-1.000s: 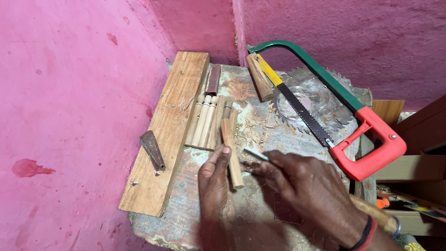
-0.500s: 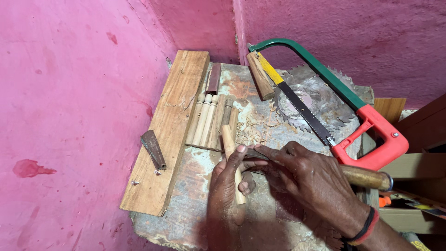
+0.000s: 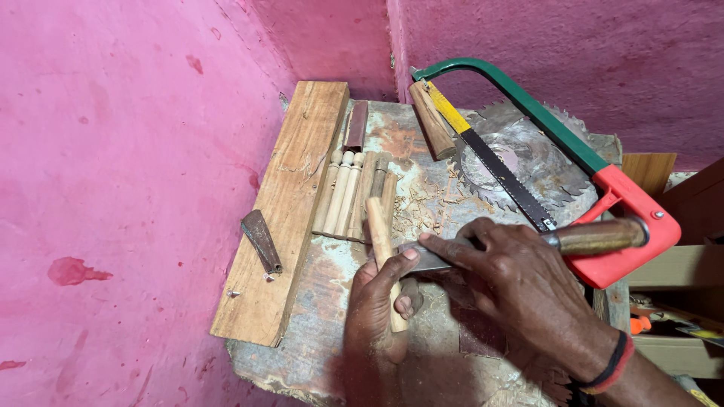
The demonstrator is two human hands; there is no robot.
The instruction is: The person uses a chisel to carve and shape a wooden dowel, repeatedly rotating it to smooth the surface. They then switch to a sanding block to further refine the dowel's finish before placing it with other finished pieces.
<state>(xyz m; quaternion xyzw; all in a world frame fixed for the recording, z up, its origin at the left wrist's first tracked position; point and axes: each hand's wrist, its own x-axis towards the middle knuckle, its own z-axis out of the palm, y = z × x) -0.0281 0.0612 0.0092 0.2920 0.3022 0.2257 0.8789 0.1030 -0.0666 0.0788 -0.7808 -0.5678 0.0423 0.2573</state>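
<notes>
My left hand (image 3: 377, 309) grips a pale turned wooden peg (image 3: 381, 241), holding it against the worn bench top (image 3: 324, 301), its top end pointing away from me. My right hand (image 3: 520, 294) is wrapped around a chisel (image 3: 596, 237) with a wooden handle and metal ferrule. Its flat steel blade (image 3: 426, 260) lies across the peg, just above my left thumb, and my right forefinger presses along the blade.
Several finished pegs (image 3: 351, 192) lie side by side by a long plank (image 3: 290, 203) carrying a dark metal wedge (image 3: 262, 240). A hacksaw with green frame and red handle (image 3: 603, 188) rests over a circular saw blade (image 3: 520, 154). Pink walls close the left and back.
My right hand brought the chisel leftward until its blade rests across the peg. My left hand shifted its grip lower on the peg and the peg now stands straighter.
</notes>
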